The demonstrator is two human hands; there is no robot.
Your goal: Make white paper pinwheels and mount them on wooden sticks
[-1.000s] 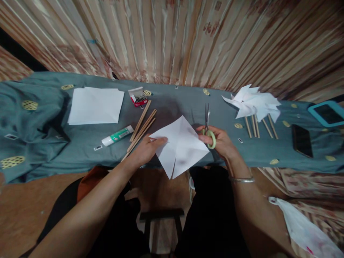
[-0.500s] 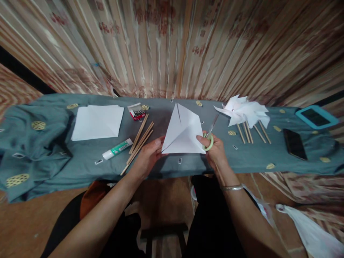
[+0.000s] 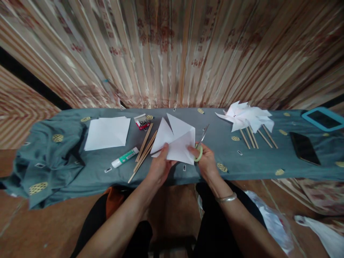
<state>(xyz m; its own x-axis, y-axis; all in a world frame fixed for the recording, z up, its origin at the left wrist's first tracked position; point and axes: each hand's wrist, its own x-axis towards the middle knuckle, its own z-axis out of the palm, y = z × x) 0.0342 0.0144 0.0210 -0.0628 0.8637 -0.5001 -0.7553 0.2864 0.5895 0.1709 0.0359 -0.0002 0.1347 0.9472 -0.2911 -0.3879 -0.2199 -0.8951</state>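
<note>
On the cloth-covered table [image 3: 231,154], I register a stack of white paper [image 3: 107,132] at left, then a glue stick [image 3: 125,157], an opened red box [image 3: 142,124] of small metal pieces and a group of wooden sticks [image 3: 146,150]. Next, the left hand [image 3: 159,170] pinches the left part of a white paper sheet [image 3: 178,141], thumb on top. I observe this sheet held between both hands, over the middle of the table: plain, angular, lightly shaded. One slit enters from the far side toward the centre and gapes into a wedge. A line runs from the centre to the right side; I cannot tell whether it is cut or creased. The right hand [image 3: 206,163] grips the sheet's right edge and green-handled scissors [image 3: 201,149] together, blades directed away from the body. Further right, I log overlapping paper pinwheels [image 3: 247,116] on sticks, a black smartphone [image 3: 305,148] and a blue-framed tablet [image 3: 324,119].
</note>
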